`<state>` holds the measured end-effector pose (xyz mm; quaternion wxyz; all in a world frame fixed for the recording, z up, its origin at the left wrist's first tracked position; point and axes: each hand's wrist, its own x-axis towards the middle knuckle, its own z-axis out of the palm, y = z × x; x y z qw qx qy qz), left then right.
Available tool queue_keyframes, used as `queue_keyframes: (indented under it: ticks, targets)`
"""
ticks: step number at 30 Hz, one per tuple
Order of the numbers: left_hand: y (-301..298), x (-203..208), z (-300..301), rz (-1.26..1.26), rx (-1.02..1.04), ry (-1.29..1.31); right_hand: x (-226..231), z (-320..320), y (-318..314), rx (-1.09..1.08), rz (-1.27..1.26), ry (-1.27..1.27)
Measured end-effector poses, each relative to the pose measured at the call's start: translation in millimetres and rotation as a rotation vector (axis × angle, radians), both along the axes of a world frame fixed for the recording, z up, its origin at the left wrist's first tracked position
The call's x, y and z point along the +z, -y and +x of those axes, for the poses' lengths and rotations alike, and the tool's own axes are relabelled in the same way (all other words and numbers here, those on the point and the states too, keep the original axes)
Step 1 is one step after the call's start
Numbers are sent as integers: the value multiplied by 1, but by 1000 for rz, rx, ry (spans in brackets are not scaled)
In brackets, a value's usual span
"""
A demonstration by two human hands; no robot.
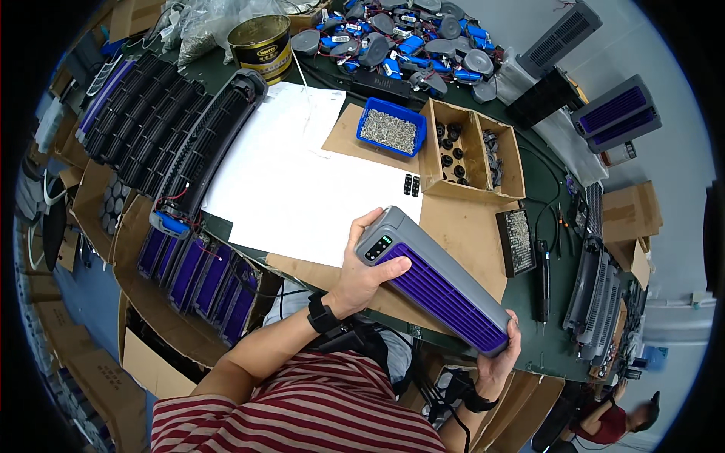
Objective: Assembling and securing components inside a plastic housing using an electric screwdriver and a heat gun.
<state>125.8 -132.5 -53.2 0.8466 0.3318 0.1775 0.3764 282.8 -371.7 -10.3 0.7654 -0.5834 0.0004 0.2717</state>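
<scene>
A grey tower fan with a purple slatted grille lies slanted across both my hands, above the cardboard at the table's near edge. Small green lights glow on its dark control panel. My left hand grips the panel end, its thumb on the front face. At the lower right end, my right hand is wrapped round the casing. Black straps circle both wrists. Beyond the fan, two small black button panels rest on white paper.
A blue tray of screws and a divided wooden box stand beyond. Right are a black screw tray and a pen-shaped power screwdriver. Black fan housings crowd the left; blue-wrapped parts pile at the back. A person sits far right.
</scene>
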Motion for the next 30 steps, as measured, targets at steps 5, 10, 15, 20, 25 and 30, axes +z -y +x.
queue_keyframes:
  ticks: [5, 10, 15, 20, 25, 30]
  targets:
    - [-1, 1, 0, 15, -7, 15, 2, 1, 0, 23, 9, -4]
    - [-1, 0, 0, -7, -9, 3, 2, 2, 1, 48, 12, -24]
    - [-1, 1, 0, 6, -4, 21, 2, -1, -2, 1, 23, -18]
    - [-1, 1, 1, 5, -6, 26, 0, 1, 0, 15, 31, -12]
    - [-1, 2, 1, 2, -10, 24, 1, 2, 0, 16, 24, -6]
    - [-2, 1, 1, 15, -11, 15, -2, 0, 1, 19, -4, 28]
